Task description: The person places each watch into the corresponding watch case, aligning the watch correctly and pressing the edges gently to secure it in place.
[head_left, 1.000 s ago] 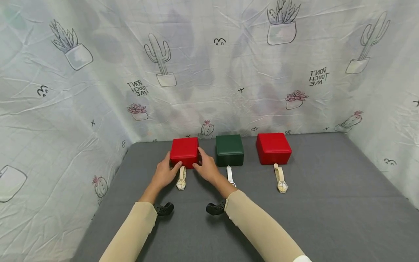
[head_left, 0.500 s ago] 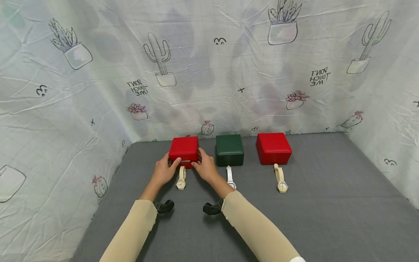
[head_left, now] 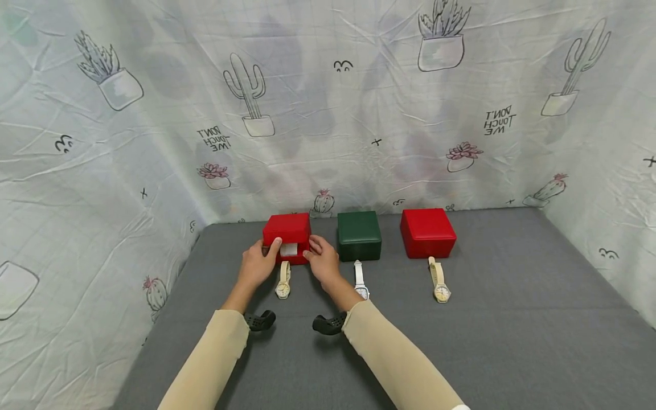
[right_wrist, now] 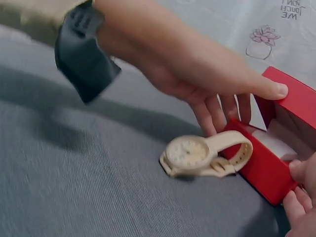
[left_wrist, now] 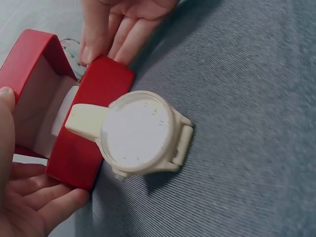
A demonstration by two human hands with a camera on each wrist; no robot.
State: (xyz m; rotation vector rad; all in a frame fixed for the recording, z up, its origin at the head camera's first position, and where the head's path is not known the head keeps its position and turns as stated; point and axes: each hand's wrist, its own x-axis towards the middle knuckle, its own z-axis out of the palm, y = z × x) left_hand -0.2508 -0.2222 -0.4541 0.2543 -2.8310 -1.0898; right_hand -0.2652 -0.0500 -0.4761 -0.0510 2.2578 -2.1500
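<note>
The leftmost red watch box (head_left: 287, 226) has its lid partly raised, showing a white cushion (head_left: 289, 249) inside. My left hand (head_left: 256, 266) grips the box from its left side, thumb on the lid's front edge and fingers along the base (left_wrist: 74, 158). On the opposite side my right hand (head_left: 325, 263) pinches the base near its front right corner, thumb in front. A cream wristwatch (head_left: 283, 283) lies just before the box, dial up. Its buckled strap (right_wrist: 240, 145) loops toward the front wall in the right wrist view.
To the right stands a closed green box (head_left: 359, 234), a white watch (head_left: 361, 282) before it, close to my right forearm. Farther right is another closed red box (head_left: 428, 232) with a cream watch (head_left: 439, 283). A printed curtain (head_left: 328, 114) hangs behind the grey tabletop (head_left: 487, 341).
The left red box's lid has lifted from closed to partly raised, baring the white cushion. My left thumb has risen with the lid; my right hand has stayed at the base.
</note>
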